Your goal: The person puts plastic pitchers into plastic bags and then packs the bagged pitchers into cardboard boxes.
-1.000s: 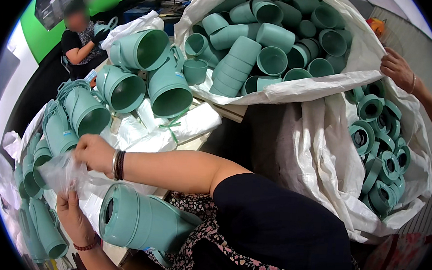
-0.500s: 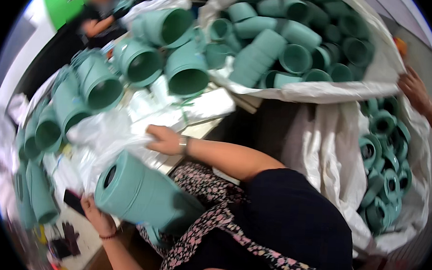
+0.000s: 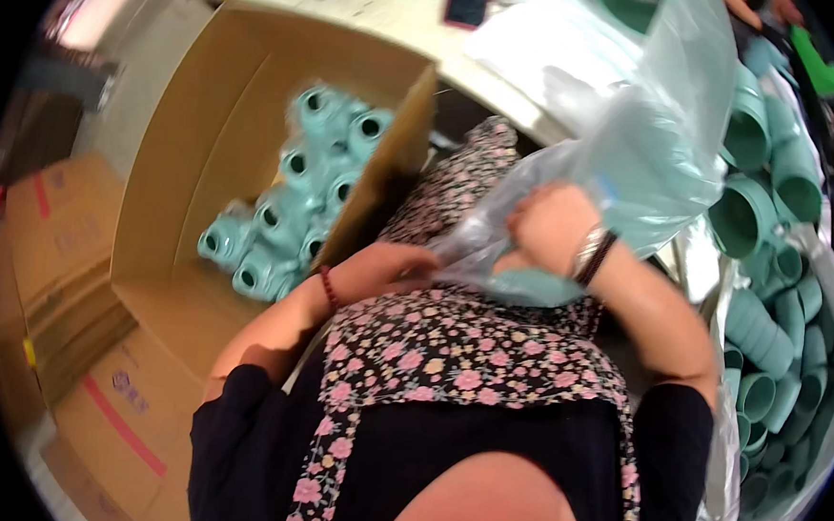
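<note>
A pale green plastic cylinder (image 3: 654,165) shows through a see-through plastic bag (image 3: 590,161) that slants over my lap. My right hand (image 3: 554,233), with a band at the wrist, is closed in a fist on the bag. Below that fist, another bit of pale green plastic (image 3: 535,287) shows through the film. My left hand (image 3: 400,262), wearing a dark red bead bracelet, is closed at the bag's gathered edge beside my apron; its fingertips are partly hidden.
On the left, an open cardboard box (image 3: 170,164) holds several bagged green parts (image 3: 294,162). Flattened cartons (image 3: 122,405) lie beside it. A phone (image 3: 467,1) rests on the white table (image 3: 394,16). Several green cylinders (image 3: 740,215) and a full white sack (image 3: 830,458) stand at the right.
My view has turned left, bringing the cardboard box into sight. The green cylinder, bare on my lap before, is now inside the bag. My left hand has moved from near the phone to the bag.
</note>
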Motion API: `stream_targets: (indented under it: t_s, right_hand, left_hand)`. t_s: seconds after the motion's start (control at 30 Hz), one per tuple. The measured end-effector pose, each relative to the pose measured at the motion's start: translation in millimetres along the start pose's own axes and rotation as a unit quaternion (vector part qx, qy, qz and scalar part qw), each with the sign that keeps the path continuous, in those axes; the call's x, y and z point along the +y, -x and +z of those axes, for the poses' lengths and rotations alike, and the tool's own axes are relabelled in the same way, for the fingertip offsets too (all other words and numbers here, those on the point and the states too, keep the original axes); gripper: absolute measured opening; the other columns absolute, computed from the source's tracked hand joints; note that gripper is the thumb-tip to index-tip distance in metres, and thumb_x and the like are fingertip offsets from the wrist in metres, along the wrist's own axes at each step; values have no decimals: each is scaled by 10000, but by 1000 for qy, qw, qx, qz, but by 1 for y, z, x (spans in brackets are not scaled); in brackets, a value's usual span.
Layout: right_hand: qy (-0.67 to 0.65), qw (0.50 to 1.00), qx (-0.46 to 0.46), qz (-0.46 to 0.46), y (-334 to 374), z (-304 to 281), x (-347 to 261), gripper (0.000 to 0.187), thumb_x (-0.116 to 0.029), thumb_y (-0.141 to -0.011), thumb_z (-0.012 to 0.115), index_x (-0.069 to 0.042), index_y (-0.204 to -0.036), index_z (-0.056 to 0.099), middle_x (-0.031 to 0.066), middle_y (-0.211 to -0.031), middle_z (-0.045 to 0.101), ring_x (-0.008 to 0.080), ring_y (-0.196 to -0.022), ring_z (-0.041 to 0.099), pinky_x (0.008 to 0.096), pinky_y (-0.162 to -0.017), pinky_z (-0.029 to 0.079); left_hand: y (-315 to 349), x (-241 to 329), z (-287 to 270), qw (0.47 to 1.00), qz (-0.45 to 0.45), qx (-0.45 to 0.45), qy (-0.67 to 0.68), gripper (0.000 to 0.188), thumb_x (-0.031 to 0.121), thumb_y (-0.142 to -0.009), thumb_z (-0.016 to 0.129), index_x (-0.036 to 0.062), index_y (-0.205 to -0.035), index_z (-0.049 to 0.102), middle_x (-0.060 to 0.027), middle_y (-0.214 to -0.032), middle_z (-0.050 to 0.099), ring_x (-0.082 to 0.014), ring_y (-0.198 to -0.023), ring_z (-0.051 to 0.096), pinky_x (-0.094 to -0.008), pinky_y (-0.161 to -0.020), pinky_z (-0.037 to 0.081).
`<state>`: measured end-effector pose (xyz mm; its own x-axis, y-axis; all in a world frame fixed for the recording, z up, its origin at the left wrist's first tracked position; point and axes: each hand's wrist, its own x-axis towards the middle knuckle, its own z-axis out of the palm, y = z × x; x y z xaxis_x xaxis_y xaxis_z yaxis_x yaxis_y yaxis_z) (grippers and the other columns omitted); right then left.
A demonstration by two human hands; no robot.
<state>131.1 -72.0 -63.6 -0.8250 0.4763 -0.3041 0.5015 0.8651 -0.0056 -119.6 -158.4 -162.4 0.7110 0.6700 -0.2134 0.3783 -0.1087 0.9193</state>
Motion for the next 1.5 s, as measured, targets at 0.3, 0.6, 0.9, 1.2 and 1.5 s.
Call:
stream_targets:
  t_s: [0.3, 0.6, 0.9, 1.2, 1.5]
  right_hand:
    - [-221, 877, 365, -221, -94, -106, -29, 536, -347, -541, 822, -50, -938, 622, 72, -830, 578, 234, -771, 542, 328, -696, 431]
    - [-343, 902, 263, -8, -34, 29, 33, 231, -188, -744, 695, -70, -929, 622, 85, -995, 604, 283, -1054, 504, 386, -918, 397]
    - [-748, 398, 496, 190, -35, 41, 190, 549, -318, -892, 549, 7, -1291, 356, 150, -1294, 441, 239, -1172, 447, 379, -956, 385]
    - [-781, 118, 588, 174, -68, -40, 271, 214, -79, -825, 556, -12, -1025, 519, 106, -906, 592, 242, -800, 575, 379, -702, 488]
    - [-118, 861, 482, 112, 228, -63, 46, 296, -200, -678, 686, -51, -921, 607, 119, -857, 597, 280, -815, 560, 375, -744, 427]
  left_hand:
    - [187, 18, -43, 833, -185, 515, 79, 573, 128, -694, 738, -30, -1195, 509, -163, -1172, 556, -294, -1070, 528, -366, -919, 433]
    - [205, -153, -49, 705, -532, 342, -320, 616, 139, -629, 736, 135, -1202, 509, -119, -1284, 436, -384, -1176, 386, -451, -990, 356]
    - [183, -329, -73, 734, -640, 25, -226, 642, 390, -759, 647, 77, -1286, 452, -162, -1238, 518, -309, -1184, 452, -364, -968, 376]
    - [9, -89, -171, 883, -129, 425, -151, 465, 122, -835, 578, 29, -1272, 449, -161, -1244, 507, -289, -1170, 467, -378, -980, 357]
    - [-220, 238, -37, 795, 534, 273, 90, 464, 275, -922, 392, -84, -1212, 435, -268, -1318, 390, -315, -1247, 370, -458, -1067, 215]
